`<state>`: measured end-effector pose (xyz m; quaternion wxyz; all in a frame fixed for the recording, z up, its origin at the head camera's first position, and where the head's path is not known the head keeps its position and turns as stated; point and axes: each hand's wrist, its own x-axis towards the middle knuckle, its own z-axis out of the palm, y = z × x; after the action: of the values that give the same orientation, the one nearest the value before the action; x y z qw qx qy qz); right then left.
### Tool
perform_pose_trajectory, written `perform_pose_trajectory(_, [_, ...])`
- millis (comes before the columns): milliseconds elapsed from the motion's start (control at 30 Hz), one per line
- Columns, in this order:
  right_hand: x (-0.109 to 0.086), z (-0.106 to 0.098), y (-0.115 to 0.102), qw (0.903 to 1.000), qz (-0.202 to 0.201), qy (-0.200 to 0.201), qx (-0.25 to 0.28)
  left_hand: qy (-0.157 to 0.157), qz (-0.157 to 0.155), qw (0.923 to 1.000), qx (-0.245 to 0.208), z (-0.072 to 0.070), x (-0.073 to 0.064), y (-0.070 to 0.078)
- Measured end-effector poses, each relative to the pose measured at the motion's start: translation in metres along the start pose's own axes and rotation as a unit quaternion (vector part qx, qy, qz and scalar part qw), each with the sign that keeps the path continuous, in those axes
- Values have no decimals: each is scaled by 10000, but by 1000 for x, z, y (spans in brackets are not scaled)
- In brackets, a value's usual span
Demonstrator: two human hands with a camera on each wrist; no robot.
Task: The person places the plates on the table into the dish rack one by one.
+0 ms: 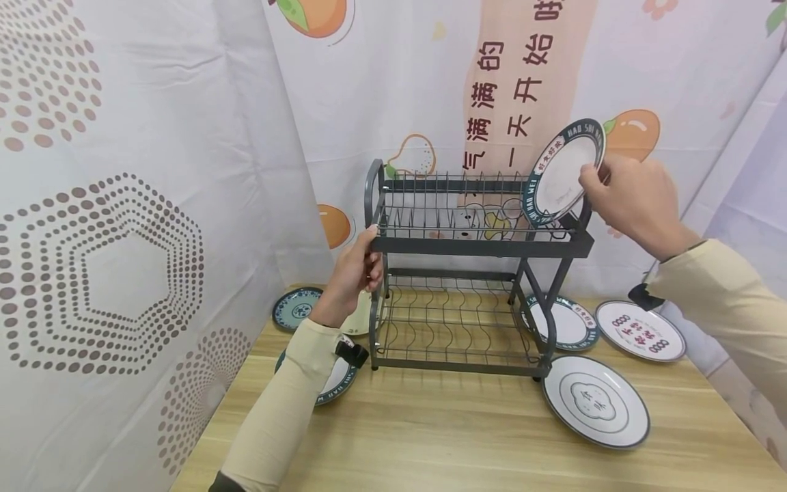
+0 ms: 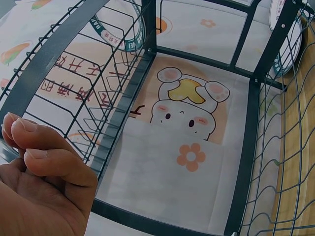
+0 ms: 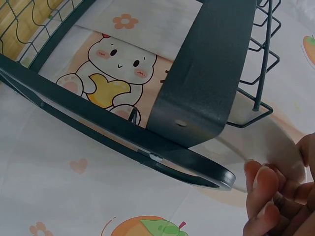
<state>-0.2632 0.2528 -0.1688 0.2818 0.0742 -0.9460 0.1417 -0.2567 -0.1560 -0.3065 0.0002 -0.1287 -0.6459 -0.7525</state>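
A dark two-tier dish rack [image 1: 479,247] stands on the wooden table. My left hand [image 1: 356,270] grips the front left corner of its upper tier; in the left wrist view the curled fingers [image 2: 44,142] lie at the front bar. With thumb and fingers, my right hand [image 1: 639,198] pinches the edge of a white plate with a lettered dark green rim [image 1: 564,171]. This plate stands tilted at the right end of the upper tier, its lower edge among the wires. From the right wrist, the plate's pale underside [image 3: 266,147] shows behind the rack's corner.
To the right lie a white plate with a central motif [image 1: 596,402], a plate with red print [image 1: 641,331] and another green-rimmed plate [image 1: 562,322]. Left of the rack are a blue patterned plate [image 1: 296,307] and a plate partly behind my left arm [image 1: 337,379]. Printed curtains [image 1: 277,137] hang behind.
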Motion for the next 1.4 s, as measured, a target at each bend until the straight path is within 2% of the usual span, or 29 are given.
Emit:
perform_pose_trajectory(167, [-4,2,1,9998,-58,-189,-58,-23,20,10000,-33,1,0,1])
perform_pose_trajectory(500, [-13,4,4,9997,-85,-185,133,-12,-65,10000,-51,1,0,0])
perform_pose_trajectory(667, [-21,1,9,9995,-52,-171,244,-52,-6,10000,-75,1,0,-1])
perform_pose_trajectory(867, [-34,-1,20,9996,-148,-93,241,-100,76,9999,-34,0,0,0])
perform_pose_trajectory(1033, [-45,-2,32,9999,15,-124,110,-117,76,9999,-54,0,-1,1])
perform_pose_trajectory(1400, [-67,2,57,9979,261,-548,-221,-131,60,9999,-92,0,-2,1])
